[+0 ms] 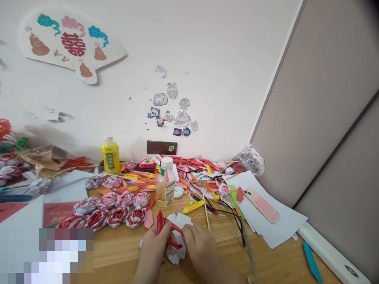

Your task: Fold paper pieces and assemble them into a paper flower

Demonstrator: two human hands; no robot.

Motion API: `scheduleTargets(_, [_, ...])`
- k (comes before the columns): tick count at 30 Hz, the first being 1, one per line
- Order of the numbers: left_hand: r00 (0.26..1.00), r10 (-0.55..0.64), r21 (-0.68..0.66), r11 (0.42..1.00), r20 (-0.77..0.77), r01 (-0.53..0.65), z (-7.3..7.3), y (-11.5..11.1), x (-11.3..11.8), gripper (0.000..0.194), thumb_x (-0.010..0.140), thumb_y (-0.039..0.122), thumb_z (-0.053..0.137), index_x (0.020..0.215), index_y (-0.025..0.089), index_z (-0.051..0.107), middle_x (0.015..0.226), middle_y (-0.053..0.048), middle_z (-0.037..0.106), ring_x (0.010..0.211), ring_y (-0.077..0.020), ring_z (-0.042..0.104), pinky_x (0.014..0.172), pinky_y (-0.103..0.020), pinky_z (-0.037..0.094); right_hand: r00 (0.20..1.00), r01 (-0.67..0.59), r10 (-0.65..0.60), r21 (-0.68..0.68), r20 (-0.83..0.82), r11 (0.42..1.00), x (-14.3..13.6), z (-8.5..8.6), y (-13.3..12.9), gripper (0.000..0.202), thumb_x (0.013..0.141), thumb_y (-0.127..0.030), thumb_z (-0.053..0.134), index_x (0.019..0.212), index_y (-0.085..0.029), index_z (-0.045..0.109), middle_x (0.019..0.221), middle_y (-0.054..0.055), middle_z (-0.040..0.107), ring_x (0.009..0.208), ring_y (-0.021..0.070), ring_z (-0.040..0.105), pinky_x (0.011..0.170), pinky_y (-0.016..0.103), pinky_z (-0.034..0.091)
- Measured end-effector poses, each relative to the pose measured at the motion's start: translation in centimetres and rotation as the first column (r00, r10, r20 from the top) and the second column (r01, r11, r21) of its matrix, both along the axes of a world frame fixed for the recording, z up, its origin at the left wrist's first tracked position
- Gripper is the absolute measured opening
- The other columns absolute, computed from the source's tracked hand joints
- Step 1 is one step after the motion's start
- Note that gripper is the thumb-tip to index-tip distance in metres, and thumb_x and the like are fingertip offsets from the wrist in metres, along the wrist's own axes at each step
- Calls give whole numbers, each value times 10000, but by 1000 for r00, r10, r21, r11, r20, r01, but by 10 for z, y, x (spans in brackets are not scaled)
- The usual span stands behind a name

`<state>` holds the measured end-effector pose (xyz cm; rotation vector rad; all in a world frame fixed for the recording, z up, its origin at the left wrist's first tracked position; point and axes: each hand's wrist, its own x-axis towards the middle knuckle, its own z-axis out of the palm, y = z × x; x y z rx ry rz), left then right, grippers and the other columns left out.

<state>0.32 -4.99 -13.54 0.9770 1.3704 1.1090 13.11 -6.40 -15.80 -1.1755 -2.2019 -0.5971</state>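
Low in the head view, my left hand (151,249) is closed around a bundle of folded red paper (160,221), its edges standing up above the thumb. My right hand (201,245) pinches the end of a red paper strip (177,227) that reaches across from the bundle. Several cut white paper pieces (177,258) show beneath and between the hands. Just beyond stands a clear bottle (166,193) with a white cap and a little yellowish liquid. Rolled red, pink and white paper roses (118,216) lie in rows left of my hands.
A yellow drink bottle (109,156) stands near the wall. Coloured paper strips (185,179), a wooden stick (206,213) and black cords (241,228) clutter the table. On the right, a pink phone (262,205) rests on white sheets (274,236), with a teal tool (312,262) nearby.
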Motion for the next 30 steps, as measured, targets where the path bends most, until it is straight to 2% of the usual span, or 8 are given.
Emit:
scheduleTargets(3, [997, -72, -51, 996, 38, 74, 2, 2, 0, 436, 659, 537, 495, 401, 187, 465, 207, 58, 377, 179, -67, 288, 242, -176, 186, 992, 58, -54, 29, -114, 998, 3, 6, -1, 199, 818, -90, 402, 665, -180, 494, 671, 40, 525, 603, 167, 484, 522, 260, 333])
scheduleTargets(5, [990, -116, -58, 991, 86, 121, 3, 2, 1, 465, 614, 616, 503, 475, 173, 517, 252, 42, 451, 181, -68, 303, 240, -180, 184, 961, 66, -78, -54, -265, 996, 5, 11, -3, 194, 808, -108, 420, 647, -181, 500, 663, 29, 512, 619, 155, 483, 536, 247, 331])
scheduleTargets(7, [980, -149, -42, 987, 131, 155, 4, 3, 3, 484, 583, 651, 512, 538, 170, 521, 318, 24, 526, 183, -56, 297, 242, -177, 169, 910, 17, -82, -162, -406, 987, 6, 15, -5, 170, 786, -115, 446, 641, -176, 507, 635, 12, 503, 608, 136, 482, 536, 228, 324])
scheduleTargets(10, [974, -165, -36, 984, 155, 172, 2, 3, 4, 470, 584, 653, 513, 548, 189, 450, 371, 21, 567, 179, -37, 268, 242, -168, 135, 869, -47, -91, -264, -486, 963, 4, 18, -6, 170, 752, -119, 475, 590, -169, 481, 573, -8, 489, 552, 113, 465, 504, 213, 288])
scheduleTargets(17, [958, -271, 77, 961, 96, 264, -1, -4, 8, 457, 651, 645, 447, 588, 192, 429, 355, 22, 564, 187, -40, 314, 238, -143, 162, 903, -83, -66, -325, -424, 942, -1, 16, -10, 181, 754, -115, 435, 583, -172, 439, 570, -7, 498, 561, 117, 466, 522, 220, 273])
scheduleTargets(21, [959, -276, 97, 958, 65, 269, 1, -7, 10, 463, 646, 653, 440, 586, 194, 421, 349, 29, 555, 190, -37, 317, 243, -143, 149, 934, -98, -34, -344, -357, 934, 2, 18, -12, 168, 785, -119, 405, 633, -178, 442, 627, 5, 529, 604, 128, 479, 546, 226, 287])
scheduleTargets(30, [953, -302, 112, 947, -19, 303, -8, -1, 9, 478, 634, 677, 436, 561, 205, 410, 328, 20, 555, 185, -59, 313, 250, -175, 144, 999, 15, -30, -419, -29, 908, 5, 23, -8, 105, 796, -152, 421, 732, -192, 493, 706, 16, 597, 626, 157, 519, 529, 261, 280])
